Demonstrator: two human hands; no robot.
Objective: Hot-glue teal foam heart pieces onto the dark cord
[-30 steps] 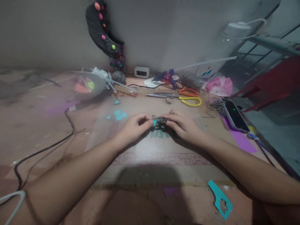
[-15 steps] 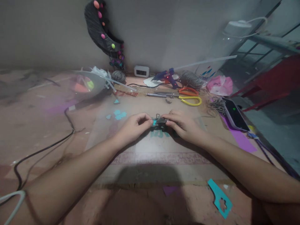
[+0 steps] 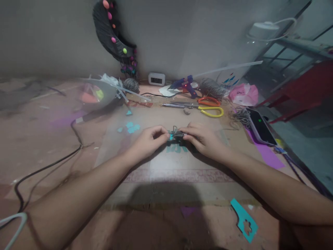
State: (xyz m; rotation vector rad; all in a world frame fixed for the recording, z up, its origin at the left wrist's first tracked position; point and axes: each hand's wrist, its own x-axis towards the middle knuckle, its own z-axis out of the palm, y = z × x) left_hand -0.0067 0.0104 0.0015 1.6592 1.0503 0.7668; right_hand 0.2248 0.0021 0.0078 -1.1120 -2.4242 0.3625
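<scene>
My left hand (image 3: 148, 141) and my right hand (image 3: 204, 139) meet at the middle of the floor mat, both pinched on a small dark craft piece (image 3: 177, 136) with a teal bit on its left end. The left fingers curl in against its left side. On its right side the right fingers press flat over it. Teal paper shapes lie just under the piece, partly hidden by my hands.
Yellow and orange scissors (image 3: 211, 110) lie behind my hands. A blue glue gun (image 3: 185, 85), grey yarn (image 3: 212, 89), a white clock (image 3: 156, 79) and a phone (image 3: 260, 127) sit further back and right. A black cable (image 3: 52, 166) runs at left. A teal cut-out (image 3: 244, 225) lies near right.
</scene>
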